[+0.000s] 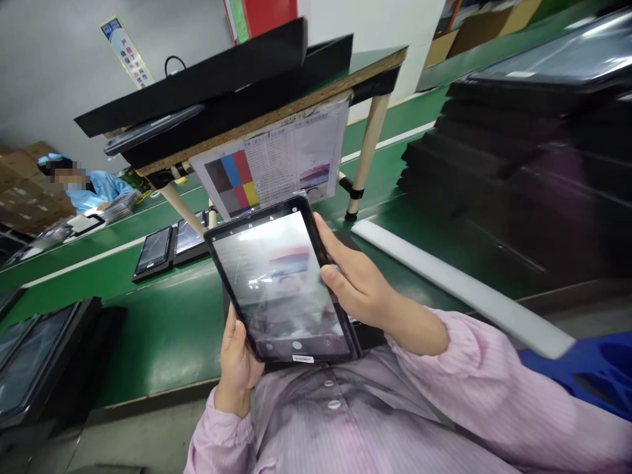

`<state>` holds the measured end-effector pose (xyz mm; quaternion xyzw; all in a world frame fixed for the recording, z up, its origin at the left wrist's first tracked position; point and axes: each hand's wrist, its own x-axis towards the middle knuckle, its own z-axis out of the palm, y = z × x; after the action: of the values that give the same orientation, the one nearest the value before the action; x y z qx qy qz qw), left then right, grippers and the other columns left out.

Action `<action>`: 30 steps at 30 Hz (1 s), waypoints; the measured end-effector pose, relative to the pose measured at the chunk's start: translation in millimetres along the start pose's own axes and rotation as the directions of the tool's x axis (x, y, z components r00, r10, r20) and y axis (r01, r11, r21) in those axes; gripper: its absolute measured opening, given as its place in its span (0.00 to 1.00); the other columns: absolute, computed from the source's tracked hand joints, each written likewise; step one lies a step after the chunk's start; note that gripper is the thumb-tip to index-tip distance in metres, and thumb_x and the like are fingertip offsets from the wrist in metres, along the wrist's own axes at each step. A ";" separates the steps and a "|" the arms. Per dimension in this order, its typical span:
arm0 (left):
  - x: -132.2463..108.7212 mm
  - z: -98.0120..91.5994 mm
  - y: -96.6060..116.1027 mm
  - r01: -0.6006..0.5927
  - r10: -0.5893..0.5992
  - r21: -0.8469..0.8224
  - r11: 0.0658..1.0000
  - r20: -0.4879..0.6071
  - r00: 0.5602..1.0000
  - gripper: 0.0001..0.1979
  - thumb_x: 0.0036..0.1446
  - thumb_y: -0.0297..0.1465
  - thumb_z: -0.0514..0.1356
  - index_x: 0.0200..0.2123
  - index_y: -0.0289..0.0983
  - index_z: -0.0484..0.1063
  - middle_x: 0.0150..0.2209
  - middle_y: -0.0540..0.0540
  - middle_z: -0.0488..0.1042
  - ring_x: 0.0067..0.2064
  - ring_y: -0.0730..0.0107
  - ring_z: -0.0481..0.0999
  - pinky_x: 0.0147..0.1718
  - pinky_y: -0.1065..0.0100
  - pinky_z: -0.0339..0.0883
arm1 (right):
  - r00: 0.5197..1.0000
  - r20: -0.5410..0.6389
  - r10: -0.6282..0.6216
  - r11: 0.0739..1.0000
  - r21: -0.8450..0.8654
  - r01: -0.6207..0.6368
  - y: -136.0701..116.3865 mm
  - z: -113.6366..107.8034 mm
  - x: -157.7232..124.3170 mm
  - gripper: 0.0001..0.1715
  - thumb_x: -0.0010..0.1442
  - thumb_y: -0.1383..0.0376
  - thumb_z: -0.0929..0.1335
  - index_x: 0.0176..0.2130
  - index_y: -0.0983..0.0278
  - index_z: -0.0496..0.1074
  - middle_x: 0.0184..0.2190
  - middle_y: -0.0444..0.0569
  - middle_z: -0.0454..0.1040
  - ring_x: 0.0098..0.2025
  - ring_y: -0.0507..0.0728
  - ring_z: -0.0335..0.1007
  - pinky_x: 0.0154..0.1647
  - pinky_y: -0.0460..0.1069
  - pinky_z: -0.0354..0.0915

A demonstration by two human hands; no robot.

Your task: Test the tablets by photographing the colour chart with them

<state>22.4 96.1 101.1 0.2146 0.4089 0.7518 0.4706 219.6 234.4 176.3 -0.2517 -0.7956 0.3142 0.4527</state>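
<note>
A black-framed tablet [281, 289] is held up in front of my body, its screen lit with a blurry camera picture. My left hand [237, 352] grips its lower left edge, thumb at the front. On the upper right edge, my right hand [358, 280] holds the frame, with thumb and a finger showing and the other fingers hidden behind. A small white label sits on the bottom bezel. Behind the tablet hangs a printed sheet [276, 158] with colour blocks and text, fixed under a raised shelf.
A raised shelf [276, 125] on pale tube legs stands on the green bench [168, 322]. Stacked black trays [513, 178] rise at right; more trays with tablets [39, 355] lie at left. A white strip [459, 283] crosses the bench. A co-worker [93, 187] sits at far left.
</note>
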 end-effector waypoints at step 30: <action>14.9 88.9 -68.8 -0.303 -0.220 0.932 0.200 0.344 0.913 0.38 0.62 0.41 0.56 0.70 0.29 0.52 0.64 0.25 0.63 0.71 0.35 0.52 0.65 0.35 0.50 | 0.643 0.092 0.760 0.640 0.061 -0.766 143.4 -41.4 -44.1 0.40 0.67 0.50 0.56 0.73 0.59 0.47 0.70 0.47 0.45 0.72 0.56 0.42 0.71 0.50 0.41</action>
<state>115.1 161.2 95.0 0.6248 0.6768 0.2713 0.2794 293.1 312.4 63.4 -0.5327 -0.6124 0.5200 0.2662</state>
